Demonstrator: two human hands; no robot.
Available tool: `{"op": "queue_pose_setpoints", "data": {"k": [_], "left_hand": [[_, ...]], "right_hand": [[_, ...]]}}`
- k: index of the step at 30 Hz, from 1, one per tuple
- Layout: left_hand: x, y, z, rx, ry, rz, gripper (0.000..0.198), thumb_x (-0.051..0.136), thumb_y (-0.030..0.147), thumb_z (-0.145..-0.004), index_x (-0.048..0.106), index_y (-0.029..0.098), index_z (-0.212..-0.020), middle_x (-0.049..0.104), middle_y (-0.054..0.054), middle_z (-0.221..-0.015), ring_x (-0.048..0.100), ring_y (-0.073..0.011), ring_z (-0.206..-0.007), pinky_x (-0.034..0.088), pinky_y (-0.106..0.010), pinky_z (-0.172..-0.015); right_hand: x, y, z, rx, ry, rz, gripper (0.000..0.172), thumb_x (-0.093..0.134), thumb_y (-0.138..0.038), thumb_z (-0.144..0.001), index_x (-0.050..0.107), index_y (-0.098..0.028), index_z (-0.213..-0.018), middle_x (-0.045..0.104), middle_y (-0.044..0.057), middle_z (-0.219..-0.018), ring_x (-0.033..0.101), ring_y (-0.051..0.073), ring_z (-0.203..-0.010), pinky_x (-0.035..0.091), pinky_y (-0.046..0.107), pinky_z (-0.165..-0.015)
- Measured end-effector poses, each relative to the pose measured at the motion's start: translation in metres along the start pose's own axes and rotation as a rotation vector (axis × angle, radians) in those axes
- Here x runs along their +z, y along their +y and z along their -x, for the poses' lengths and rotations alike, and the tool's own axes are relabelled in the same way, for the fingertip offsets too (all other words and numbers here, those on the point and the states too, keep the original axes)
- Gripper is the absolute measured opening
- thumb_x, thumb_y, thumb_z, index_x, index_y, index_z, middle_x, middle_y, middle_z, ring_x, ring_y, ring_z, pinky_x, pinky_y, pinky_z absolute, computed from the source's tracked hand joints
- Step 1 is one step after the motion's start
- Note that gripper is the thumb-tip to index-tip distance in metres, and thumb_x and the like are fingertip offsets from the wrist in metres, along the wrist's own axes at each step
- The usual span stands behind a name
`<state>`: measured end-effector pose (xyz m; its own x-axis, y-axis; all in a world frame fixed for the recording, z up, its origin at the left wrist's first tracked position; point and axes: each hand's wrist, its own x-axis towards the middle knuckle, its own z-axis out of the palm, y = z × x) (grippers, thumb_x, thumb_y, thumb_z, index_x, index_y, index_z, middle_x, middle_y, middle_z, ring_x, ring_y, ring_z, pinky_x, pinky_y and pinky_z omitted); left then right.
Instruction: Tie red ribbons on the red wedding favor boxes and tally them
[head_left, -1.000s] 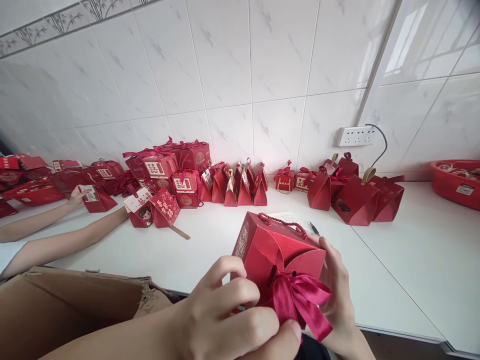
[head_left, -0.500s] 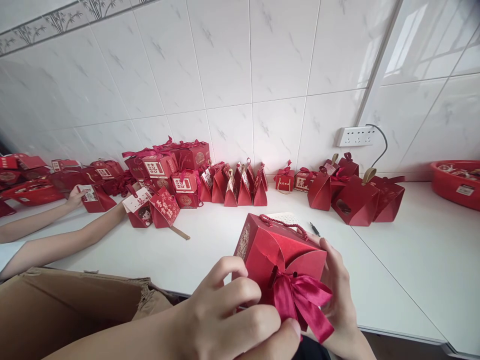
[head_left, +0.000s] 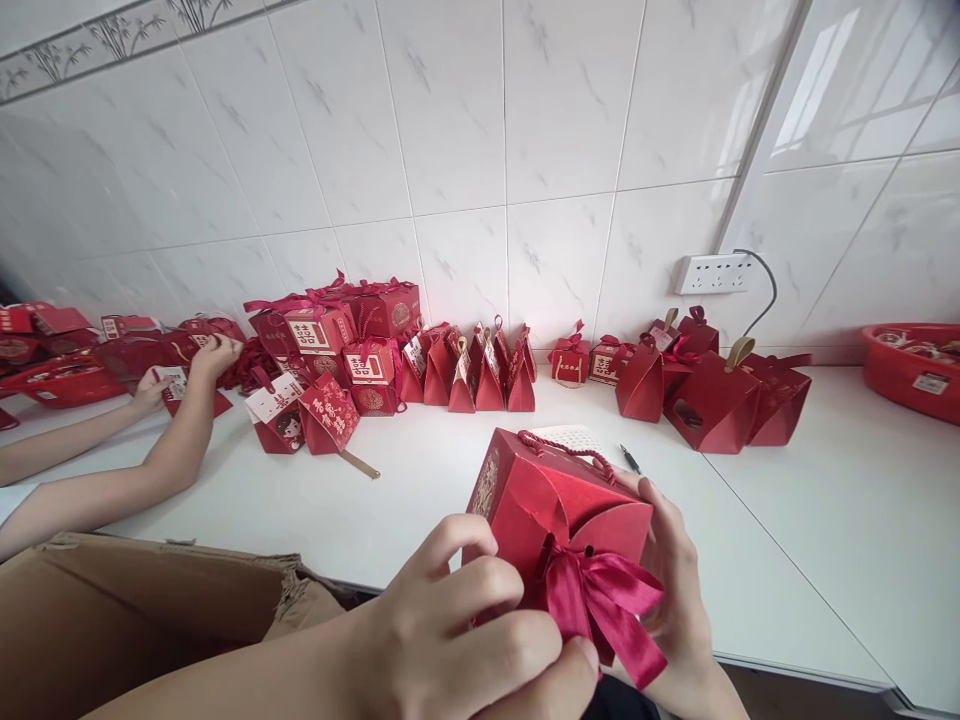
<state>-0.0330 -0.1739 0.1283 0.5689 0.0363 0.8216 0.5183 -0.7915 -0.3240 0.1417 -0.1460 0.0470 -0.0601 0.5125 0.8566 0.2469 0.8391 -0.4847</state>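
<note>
The red gift box [head_left: 540, 500] is held over the near edge of the white counter [head_left: 787, 520], tilted so its closed flaps and ribbon bow [head_left: 600, 600] face the wearer. The left hand [head_left: 465, 640], fingers curled, pinches the bow from the near left and is the closer hand to it. The right hand [head_left: 675, 590] clasps the box's right wall. A co-worker's hands [head_left: 214, 355] work far left, well apart.

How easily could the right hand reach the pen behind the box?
Probably yes: the pen lies on bare counter just beyond the right hand, nothing between them, though that hand holds the box.
</note>
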Motion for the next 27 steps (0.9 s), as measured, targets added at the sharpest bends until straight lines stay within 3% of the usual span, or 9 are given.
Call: {"op": "queue_pose_setpoints", "data": {"k": [8,22,25,27], "left_hand": [[0.002,0.002,0.005,-0.044,-0.014,0.008,0.016,0.052,0.016,-0.08,0.065,0.026,-0.079,0.057,0.007,-0.056,0.047,-0.0073,-0.049,0.046,-0.029,-0.064],[0.003,0.0,0.004,0.002,0.003,0.015,0.015,0.054,0.013,-0.078,0.066,0.022,-0.076,0.056,0.007,-0.058,0.046,-0.0078,-0.051,0.046,-0.031,-0.066],[0.001,-0.004,0.005,0.009,-0.005,0.054,0.014,0.058,0.011,-0.075,0.065,0.018,-0.084,0.057,0.005,-0.066,0.051,-0.0089,-0.059,0.046,-0.031,-0.073],[-0.002,-0.011,0.003,-0.047,-0.068,0.102,0.03,0.065,0.021,-0.073,0.059,0.016,-0.101,0.06,-0.001,-0.084,0.057,-0.0143,-0.079,0.046,-0.034,-0.082]], "right_hand": [[0.0,-0.002,-0.001,0.032,0.011,-0.025,0.081,0.064,-0.042,-0.078,0.019,-0.024,-0.142,0.034,0.012,-0.138,0.031,0.033,-0.127,0.038,0.053,-0.099],[0.0,0.001,0.001,0.019,0.019,-0.019,0.081,0.065,-0.028,-0.076,0.02,-0.024,-0.142,0.034,0.012,-0.137,0.032,0.033,-0.127,0.041,0.051,-0.097],[-0.004,0.002,0.002,0.0,-0.012,-0.002,0.086,0.069,-0.032,-0.074,0.018,-0.022,-0.143,0.033,0.013,-0.138,0.033,0.033,-0.126,0.04,0.051,-0.098],[-0.005,0.003,0.001,0.022,-0.046,0.003,0.091,0.069,-0.039,-0.073,0.015,-0.022,-0.144,0.032,0.014,-0.138,0.034,0.035,-0.125,0.039,0.053,-0.098]]}}
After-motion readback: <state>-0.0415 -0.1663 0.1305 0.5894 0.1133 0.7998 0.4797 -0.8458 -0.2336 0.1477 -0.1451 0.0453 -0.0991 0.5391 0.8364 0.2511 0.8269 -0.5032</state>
